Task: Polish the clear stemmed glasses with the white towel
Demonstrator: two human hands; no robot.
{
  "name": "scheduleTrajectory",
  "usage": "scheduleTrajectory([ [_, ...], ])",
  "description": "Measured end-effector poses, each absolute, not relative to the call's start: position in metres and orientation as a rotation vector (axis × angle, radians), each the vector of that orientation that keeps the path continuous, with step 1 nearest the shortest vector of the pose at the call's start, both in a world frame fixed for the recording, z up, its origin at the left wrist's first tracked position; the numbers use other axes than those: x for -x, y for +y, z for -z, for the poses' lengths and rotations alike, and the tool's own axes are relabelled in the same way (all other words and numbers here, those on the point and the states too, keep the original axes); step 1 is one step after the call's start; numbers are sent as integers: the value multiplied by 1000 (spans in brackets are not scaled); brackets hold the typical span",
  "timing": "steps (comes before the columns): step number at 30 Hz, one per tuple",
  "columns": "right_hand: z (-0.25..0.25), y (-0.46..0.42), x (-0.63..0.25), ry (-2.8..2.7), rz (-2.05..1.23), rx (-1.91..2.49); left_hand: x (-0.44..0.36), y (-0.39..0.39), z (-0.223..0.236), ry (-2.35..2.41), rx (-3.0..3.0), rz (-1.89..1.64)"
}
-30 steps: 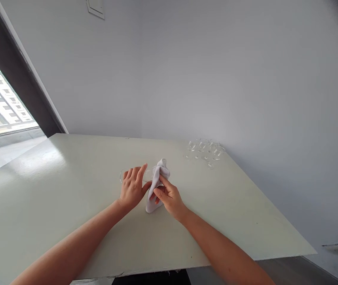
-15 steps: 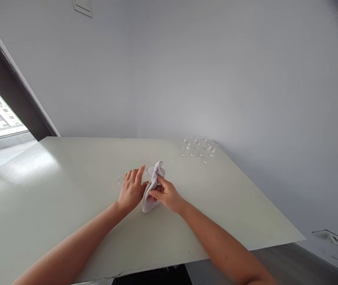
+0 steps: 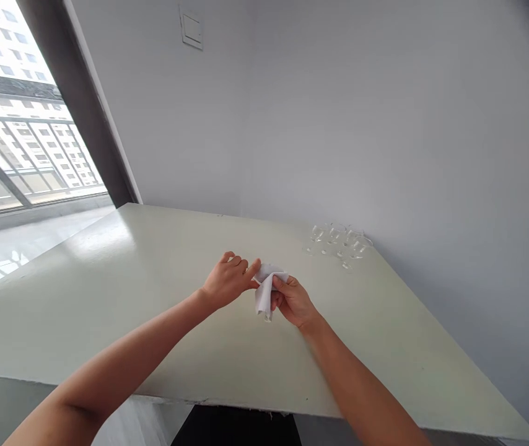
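Note:
A white cloth (image 3: 264,297) is bunched between my two hands, above the pale tabletop. My right hand (image 3: 292,300) is closed on its right side, thumb on top and fingers curled beneath. From the left, my left hand (image 3: 231,280) pinches the cloth's edge between thumb and forefinger, its other fingers bent. A small clear piece of glassware (image 3: 268,318) shows below the cloth's lower end; the cloth and fingers hide the rest, so its full shape cannot be made out.
Several clear stemmed glasses (image 3: 339,240) stand grouped at the table's far right, close to the wall. The pale table (image 3: 176,347) ends at a front edge before me. On the left is a window (image 3: 27,136); a switch plate (image 3: 192,30) is on the wall.
My view has swung left. The left hand has turned and its fingers have curled more. The cloth has been refolded and hangs shorter. A clear rim left of my left hand no longer shows.

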State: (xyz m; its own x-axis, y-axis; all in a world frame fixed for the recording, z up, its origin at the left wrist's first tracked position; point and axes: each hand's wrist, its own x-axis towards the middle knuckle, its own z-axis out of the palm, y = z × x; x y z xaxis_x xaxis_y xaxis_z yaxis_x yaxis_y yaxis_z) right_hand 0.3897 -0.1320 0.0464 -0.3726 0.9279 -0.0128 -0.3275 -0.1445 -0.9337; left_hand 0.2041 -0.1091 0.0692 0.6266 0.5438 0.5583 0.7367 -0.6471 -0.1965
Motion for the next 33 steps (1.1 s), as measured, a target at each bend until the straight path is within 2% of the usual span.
scheduleTrajectory([
  [5,-71,-146,-399,-1704,-1520,942,-188,-112,-83,-1301,2998,572],
  [9,-85,-158,-405,-1961,-1625,848,-175,-120,-94,-1294,3765,110],
  [11,-82,-158,-406,-1873,-1666,869,-176,-126,-96,-1354,3646,197],
  [13,-74,-155,-405,-1631,-1650,917,-181,-133,-95,-1340,3219,435],
  [17,-58,-154,-397,-1101,-1704,826,-192,-139,-93,-1007,2609,552],
  [19,-54,-162,-392,-1082,-1753,796,-191,-137,-95,-971,2599,564],
  [22,-56,-180,-392,-1467,-1624,842,-185,-129,-104,-1201,2900,513],
  [25,-63,-189,-400,-1912,-1279,856,-178,-124,-109,-1413,3485,173],
  [27,-64,-188,-403,-1949,-1277,859,-179,-124,-107,-1436,3680,12],
  [29,-59,-182,-403,-1759,-1428,917,-183,-126,-101,-1399,3522,151],
  [33,-44,-169,-393,-1116,-1604,907,-192,-131,-89,-981,2821,463],
])
